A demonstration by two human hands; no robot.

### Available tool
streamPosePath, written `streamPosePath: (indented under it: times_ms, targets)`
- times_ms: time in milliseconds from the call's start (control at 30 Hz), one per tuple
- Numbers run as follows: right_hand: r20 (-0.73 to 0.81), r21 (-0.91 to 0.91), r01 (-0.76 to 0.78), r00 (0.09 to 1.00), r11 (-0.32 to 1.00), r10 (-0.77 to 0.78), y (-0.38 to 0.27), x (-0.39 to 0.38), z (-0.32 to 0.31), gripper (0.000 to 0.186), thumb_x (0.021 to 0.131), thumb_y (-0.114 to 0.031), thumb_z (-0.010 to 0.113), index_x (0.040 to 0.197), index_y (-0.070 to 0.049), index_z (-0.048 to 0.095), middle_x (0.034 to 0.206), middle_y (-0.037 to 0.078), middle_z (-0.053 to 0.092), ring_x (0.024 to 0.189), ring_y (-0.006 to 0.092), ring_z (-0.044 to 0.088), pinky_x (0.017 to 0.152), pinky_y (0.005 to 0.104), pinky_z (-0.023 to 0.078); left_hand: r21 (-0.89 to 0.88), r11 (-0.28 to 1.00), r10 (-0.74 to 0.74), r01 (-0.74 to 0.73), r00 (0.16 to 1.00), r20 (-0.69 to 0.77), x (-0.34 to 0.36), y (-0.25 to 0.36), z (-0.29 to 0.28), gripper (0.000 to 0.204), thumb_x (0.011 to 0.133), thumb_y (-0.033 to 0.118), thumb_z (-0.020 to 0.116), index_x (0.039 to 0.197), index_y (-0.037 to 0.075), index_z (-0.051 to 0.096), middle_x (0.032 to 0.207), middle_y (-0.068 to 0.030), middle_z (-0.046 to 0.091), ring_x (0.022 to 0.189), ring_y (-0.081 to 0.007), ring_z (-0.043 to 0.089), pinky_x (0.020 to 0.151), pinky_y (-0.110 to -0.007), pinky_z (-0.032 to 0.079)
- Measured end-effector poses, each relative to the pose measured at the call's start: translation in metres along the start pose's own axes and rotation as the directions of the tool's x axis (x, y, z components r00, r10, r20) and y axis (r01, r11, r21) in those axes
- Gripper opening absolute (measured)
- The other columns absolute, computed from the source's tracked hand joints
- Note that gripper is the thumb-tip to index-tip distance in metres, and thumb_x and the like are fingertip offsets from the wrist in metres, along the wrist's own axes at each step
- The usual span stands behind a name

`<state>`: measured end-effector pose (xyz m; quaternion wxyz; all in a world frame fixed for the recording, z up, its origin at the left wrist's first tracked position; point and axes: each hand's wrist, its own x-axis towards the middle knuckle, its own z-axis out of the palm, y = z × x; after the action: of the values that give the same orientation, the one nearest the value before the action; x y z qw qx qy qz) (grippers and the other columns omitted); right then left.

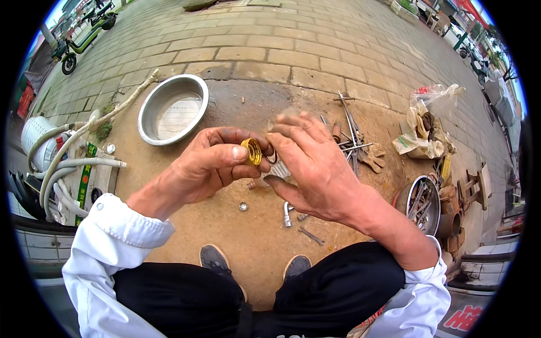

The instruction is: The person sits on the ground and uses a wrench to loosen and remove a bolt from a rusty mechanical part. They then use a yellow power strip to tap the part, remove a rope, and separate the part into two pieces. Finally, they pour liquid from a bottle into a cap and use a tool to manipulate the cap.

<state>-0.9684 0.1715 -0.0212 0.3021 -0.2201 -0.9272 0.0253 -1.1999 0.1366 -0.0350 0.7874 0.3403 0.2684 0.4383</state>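
Note:
My left hand (208, 163) is closed around a yellow, brass-coloured threaded ring or cap (252, 151), its opening facing right. A thin dark ring (274, 156) shows by its fingertips; which hand bears it I cannot tell. Close on the right is my right hand (310, 160), with thumb and fingers apart and fingertips slightly blurred. Partly hidden behind the hands, a pale ribbed piece (276, 172) lies on the ground. Below them are a small metal nut-like piece (243, 207), a bent socket wrench (287, 214) and a small spanner (311, 236).
A metal basin (145, 115) stands at the far left, beside coiled hoses (56, 180) and a white bucket (38, 135). Tools (352, 135) and a work glove (372, 158) lie right, near plastic bags (420, 135). A bowl of tools (435, 205) stands nearer.

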Motion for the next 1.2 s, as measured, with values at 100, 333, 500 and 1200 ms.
streamPosePath:
  times_ms: [100,333,500,1200]
  targets:
    - [0.0,0.067,0.014,1.0,0.998,-0.014,-0.002,-0.005,0.012,0.027,0.074,-0.01,0.071,0.098,0.0,0.063,0.089,0.013,0.06,0.082,0.028,0.06,0.07,0.0391,0.052,-0.094,0.992,0.09,-0.088,0.996,0.026,-0.016,-0.014,-0.004,0.046,0.087,0.018,0.074,0.124,-0.005,0.06,0.124,-0.0194,0.06,0.103,-0.0253,0.068,0.096,-0.035,0.057]
    - [0.082,0.286,0.01,0.996,0.958,-0.035,-0.014,-0.015,0.046,0.014,0.08,-0.006,0.066,0.09,-0.001,0.057,0.089,0.013,0.059,0.076,0.03,0.063,0.061,0.0382,0.054,-0.449,0.847,0.293,-0.285,0.955,-0.052,-0.028,-0.098,-0.034,0.047,0.084,0.019,0.076,0.124,-0.001,0.062,0.128,-0.0177,0.062,0.106,-0.0248,0.068,0.097,-0.036,0.056]
    - [0.215,0.485,-0.216,0.969,0.847,0.124,-0.006,-0.02,0.05,0.009,0.089,-0.003,0.064,0.091,0.0,0.056,0.081,0.015,0.056,0.065,0.0334,0.06,0.057,0.0411,0.049,-0.465,0.822,0.304,-0.328,0.944,-0.128,-0.027,-0.113,-0.039,0.047,0.093,0.015,0.068,0.136,0.003,0.054,0.138,-0.0198,0.052,0.115,-0.0261,0.063,0.089,-0.034,0.06]
    - [0.336,0.508,-0.327,0.927,0.797,0.166,0.006,-0.033,0.075,0.01,0.085,0.001,0.067,0.095,0.003,0.067,0.09,0.018,0.066,0.072,0.0349,0.067,0.059,0.0388,0.053,-0.3,0.909,0.197,-0.289,0.933,-0.301,-0.027,-0.153,-0.061,0.048,0.089,0.005,0.072,0.133,0.005,0.055,0.131,-0.0151,0.061,0.112,-0.0245,0.066,0.083,-0.03,0.061]
